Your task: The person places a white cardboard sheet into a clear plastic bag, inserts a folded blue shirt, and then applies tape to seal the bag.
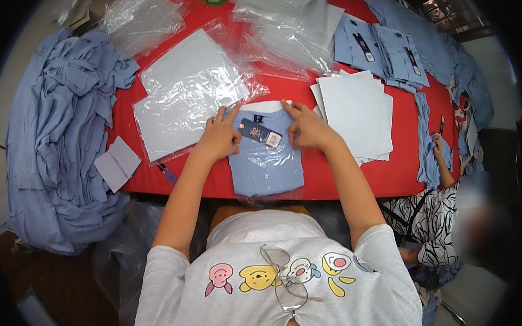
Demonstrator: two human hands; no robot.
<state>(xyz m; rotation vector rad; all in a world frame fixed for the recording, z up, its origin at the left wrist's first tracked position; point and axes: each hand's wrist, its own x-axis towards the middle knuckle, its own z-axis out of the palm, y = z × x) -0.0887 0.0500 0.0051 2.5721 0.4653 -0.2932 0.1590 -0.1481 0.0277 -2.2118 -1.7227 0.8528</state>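
Note:
A folded light blue buttoned shirt [266, 168] lies at the table's front, its collar end away from me. Glossy clear plastic covers it, and a pale board edge shows above the collar. A dark hang tag [258, 132] with a white label rests across its upper front. My left hand [222, 132] grips the packed shirt's upper left side, index finger stretched toward the top corner and the other fingers curled. On the upper right side, my right hand [307, 127] holds it in much the same way. The undersides of both hands are hidden.
Plastic-covered white boards [193, 78] lie left on the red table [361, 179]; stacked white boards [358, 112] lie right. Blue garments [66, 113] heap at far left. Folded tagged shirts [355, 45] and clear bags [284, 31] lie farther back. Another person's hand [438, 146] touches blue cloth at right.

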